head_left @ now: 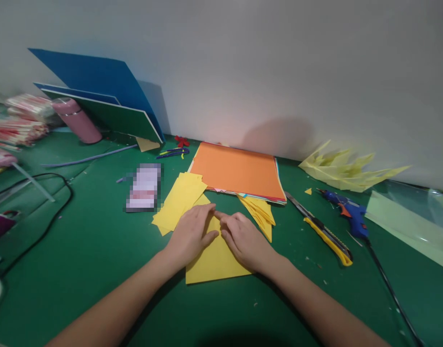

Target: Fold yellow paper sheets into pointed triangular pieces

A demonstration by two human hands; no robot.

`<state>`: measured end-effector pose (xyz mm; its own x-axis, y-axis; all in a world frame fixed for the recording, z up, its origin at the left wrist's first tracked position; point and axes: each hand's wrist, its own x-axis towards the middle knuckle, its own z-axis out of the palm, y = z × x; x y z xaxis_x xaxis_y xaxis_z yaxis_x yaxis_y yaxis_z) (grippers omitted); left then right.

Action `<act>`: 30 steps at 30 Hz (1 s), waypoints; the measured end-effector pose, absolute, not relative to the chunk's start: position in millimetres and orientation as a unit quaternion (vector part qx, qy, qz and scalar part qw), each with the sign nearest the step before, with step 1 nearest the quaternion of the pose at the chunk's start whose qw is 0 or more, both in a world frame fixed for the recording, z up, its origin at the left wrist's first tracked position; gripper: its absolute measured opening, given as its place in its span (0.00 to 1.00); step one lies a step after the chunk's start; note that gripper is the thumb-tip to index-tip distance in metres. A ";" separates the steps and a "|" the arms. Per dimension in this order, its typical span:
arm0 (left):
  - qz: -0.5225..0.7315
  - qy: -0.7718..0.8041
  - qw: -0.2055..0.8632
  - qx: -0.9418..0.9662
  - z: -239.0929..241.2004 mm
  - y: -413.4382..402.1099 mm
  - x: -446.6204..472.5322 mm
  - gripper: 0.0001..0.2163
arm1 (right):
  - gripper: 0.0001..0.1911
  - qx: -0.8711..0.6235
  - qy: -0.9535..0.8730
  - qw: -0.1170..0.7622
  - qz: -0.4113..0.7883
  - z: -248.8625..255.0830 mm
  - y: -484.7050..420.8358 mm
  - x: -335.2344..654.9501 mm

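Observation:
A sheet of yellow paper (216, 270) lies on the green table right in front of me, its far part covered by both hands. My left hand (192, 231) rests over its left side, fingers stretched toward the right and thumb apart on the surface. Bent fingers of my right hand (245, 238) press together on the upper right of the sheet, its index finger reaching to the left fingertips. Beyond my left hand lie yellow paper pieces (181, 193). Folded yellow strips (259, 212) sit just past my right hand.
An orange-topped paper stack (236, 166) lies by the wall. Right: a yellow utility knife (328, 241), a blue glue gun (351, 212) with cord, and a pointed pale-yellow paper piece (347, 168). Left: a blurred-out phone-like object (145, 185), a pink bottle (77, 120) and leaning boards (95, 72).

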<state>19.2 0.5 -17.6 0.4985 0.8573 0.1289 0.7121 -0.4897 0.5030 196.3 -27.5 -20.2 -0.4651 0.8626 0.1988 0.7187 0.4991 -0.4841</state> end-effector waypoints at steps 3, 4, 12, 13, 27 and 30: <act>0.187 0.453 0.185 0.852 -17.8 0.7 18.6 0.21 | 0.09 -0.475 -0.840 0.213 0.156 -20.5 -27.9 194.7; 0.187 0.451 0.183 0.853 -17.5 0.8 18.5 0.21 | 0.09 -0.475 -0.839 0.218 0.153 -21.0 -27.9 195.0; 0.170 0.435 0.151 0.871 -15.8 1.1 18.7 0.19 | 0.10 -0.487 -0.835 0.233 0.104 -22.4 -30.9 212.1; 0.170 0.437 0.149 0.871 -16.2 1.0 18.6 0.20 | 0.11 -0.489 -0.836 0.232 0.090 -22.0 -32.2 215.4; 0.208 0.486 0.100 0.843 -25.2 -3.5 15.8 0.25 | 0.20 -0.442 -0.860 0.251 -0.049 -21.0 -32.8 220.6; 0.217 0.503 0.064 0.834 -29.6 -4.6 14.8 0.26 | 0.14 -0.422 -0.866 0.268 -0.020 -22.5 -31.3 212.8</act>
